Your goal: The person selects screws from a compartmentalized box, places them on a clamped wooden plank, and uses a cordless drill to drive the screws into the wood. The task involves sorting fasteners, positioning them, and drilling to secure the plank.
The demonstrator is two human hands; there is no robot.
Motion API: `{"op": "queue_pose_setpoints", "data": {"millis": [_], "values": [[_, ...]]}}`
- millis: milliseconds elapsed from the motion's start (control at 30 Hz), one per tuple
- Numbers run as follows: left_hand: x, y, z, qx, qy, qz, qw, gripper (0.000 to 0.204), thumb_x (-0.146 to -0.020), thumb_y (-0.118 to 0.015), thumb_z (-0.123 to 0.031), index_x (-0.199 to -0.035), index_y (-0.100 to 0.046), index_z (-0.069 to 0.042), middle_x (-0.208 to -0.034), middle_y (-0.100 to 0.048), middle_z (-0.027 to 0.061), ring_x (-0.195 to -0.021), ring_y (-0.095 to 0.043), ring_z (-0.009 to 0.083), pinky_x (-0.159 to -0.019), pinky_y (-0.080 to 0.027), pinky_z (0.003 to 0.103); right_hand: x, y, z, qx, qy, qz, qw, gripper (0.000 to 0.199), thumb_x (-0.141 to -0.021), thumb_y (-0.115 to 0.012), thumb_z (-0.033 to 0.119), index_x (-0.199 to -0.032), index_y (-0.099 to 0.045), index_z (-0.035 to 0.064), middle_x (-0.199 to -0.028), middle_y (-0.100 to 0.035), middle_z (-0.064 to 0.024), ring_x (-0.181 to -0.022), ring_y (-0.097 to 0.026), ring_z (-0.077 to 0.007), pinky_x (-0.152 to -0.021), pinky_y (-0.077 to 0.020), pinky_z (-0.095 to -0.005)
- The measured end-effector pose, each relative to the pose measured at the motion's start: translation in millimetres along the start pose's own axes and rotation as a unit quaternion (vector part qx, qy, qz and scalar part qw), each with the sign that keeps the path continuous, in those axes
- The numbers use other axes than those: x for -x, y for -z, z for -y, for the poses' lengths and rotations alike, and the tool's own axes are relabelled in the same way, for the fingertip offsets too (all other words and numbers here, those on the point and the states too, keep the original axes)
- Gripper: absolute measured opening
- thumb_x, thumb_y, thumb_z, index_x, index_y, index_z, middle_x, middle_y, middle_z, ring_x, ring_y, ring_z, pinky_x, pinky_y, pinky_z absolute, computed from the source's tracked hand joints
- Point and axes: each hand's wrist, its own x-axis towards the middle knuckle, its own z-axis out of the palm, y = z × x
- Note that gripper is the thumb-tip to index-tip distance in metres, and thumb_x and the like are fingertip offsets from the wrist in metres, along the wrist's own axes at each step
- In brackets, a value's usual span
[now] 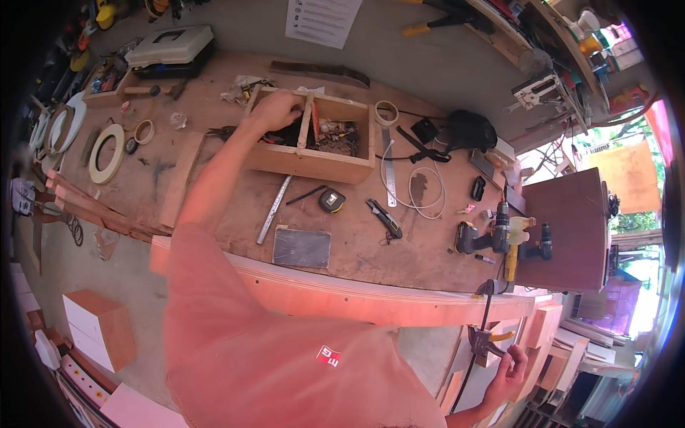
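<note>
My left hand point(277, 112) reaches over the left compartment of a two-part wooden box point(314, 165) on the workbench. Its fingers are curled in above the contents, and whatever they hold is hidden. Dark items lie below it in that compartment, while small metal hardware point(338, 137) fills the right one. My right hand point(506, 372) is low at the right, off the bench, fingers bent but apart, with nothing seen in them. Close above it is a bar clamp point(485, 341) fixed at the bench's front edge, with a yellow-and-black grip; I see a gap between them.
Before the box lie a metal ruler point(274, 210), a tape measure point(332, 200), a dark flat plate point(302, 247) and a utility knife point(385, 219). Cordless drills point(492, 234) stand at the right. Tape rings point(107, 153), a hammer point(153, 90) and a toolbox point(170, 48) occupy the left.
</note>
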Motion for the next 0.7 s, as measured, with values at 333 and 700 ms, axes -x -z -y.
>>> {"op": "queue_pose_setpoints", "data": {"millis": [333, 700], "values": [[-82.4, -48.6, -77.7, -0.016, -0.03, 0.209, 0.977, 0.026, -0.082, -0.068, -0.01, -0.107, -0.074, -0.007, -0.107, -0.073, 0.0179, -0.106, -0.068, 0.0373, -0.092, -0.054, 0.047, -1.9, -15.8, 18.2, -0.024, -0.027, 0.051, 0.998, 0.029, -0.099, -0.064, 0.013, -0.124, -0.061, -0.0013, -0.119, -0.065, -0.0104, -0.113, -0.06, -0.0207, -0.097, -0.0476, -0.0381], [-92.3, -110.8, -69.0, 0.055, -0.171, 0.206, 0.962, 0.032, -0.078, -0.068, -0.006, -0.11, -0.074, -0.009, -0.108, -0.072, 0.019, -0.105, -0.068, 0.0382, -0.087, -0.055, 0.048, 10.8, -18.7, 7.2, -0.036, -0.079, 0.056, 0.995, 0.028, -0.101, -0.062, 0.01, -0.125, -0.06, -0.0028, -0.116, -0.065, -0.0097, -0.111, -0.061, -0.0178, -0.098, -0.0473, -0.0327]]}}
